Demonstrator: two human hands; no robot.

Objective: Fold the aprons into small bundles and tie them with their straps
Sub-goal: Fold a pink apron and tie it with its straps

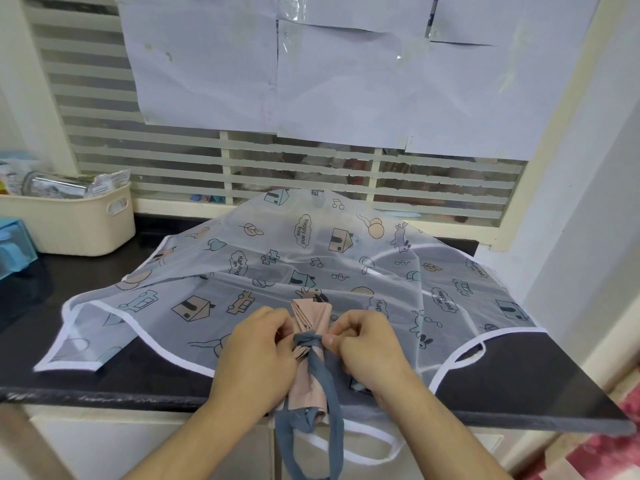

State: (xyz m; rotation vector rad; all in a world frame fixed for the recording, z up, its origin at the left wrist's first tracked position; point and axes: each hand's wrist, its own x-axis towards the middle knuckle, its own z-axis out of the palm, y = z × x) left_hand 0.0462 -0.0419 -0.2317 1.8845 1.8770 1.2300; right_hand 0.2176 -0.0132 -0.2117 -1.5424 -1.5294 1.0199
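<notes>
A pink apron (311, 315) lies folded into a narrow bundle at the counter's front edge. A grey-blue strap (306, 340) is knotted round its middle, and the strap's ends (332, 420) hang down over the edge. My left hand (258, 348) grips the bundle on its left side, fingers curled at the knot. My right hand (367, 341) pinches the strap at the knot from the right. Under the bundle a translucent white apron (301, 258) with printed houses and cars lies spread open across the counter, its white strap loops (464, 355) trailing at the right.
The black counter (519, 382) ends in a front edge below my wrists. A cream plastic basket (76, 220) with packets stands at the back left, a blue box (14, 247) beside it. A louvred window with taped paper sheets (277, 74) rises behind.
</notes>
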